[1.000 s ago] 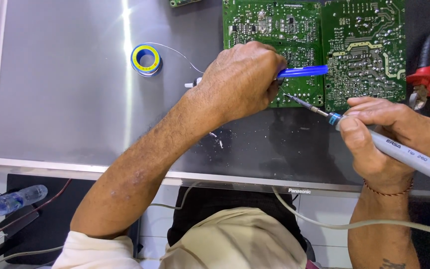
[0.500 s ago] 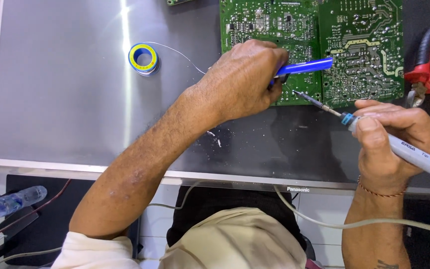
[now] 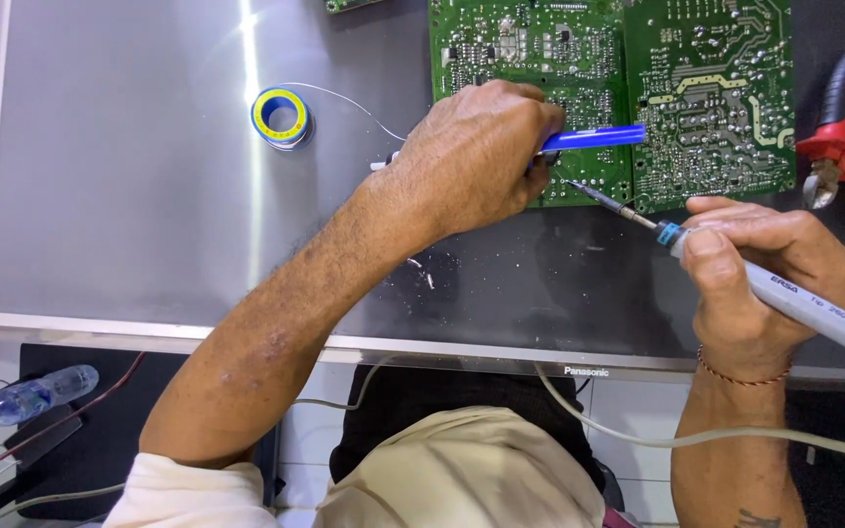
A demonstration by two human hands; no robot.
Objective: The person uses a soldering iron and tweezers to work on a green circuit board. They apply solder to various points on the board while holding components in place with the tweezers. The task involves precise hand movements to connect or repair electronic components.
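The green circuit board [image 3: 610,93] lies at the upper middle of the frame on the grey panel [image 3: 129,176]. I see my left hand [image 3: 476,156] closed around a blue-barrelled tool [image 3: 594,138], its tip on the board's lower edge. My right hand [image 3: 765,269] pinches the soldering iron [image 3: 735,274]. Over the last second the iron's tip has crept up and left, now meeting the board beside the blue tool. The solder spool [image 3: 281,115] sits apart at upper left, and red pliers [image 3: 838,122] lie at the right edge.
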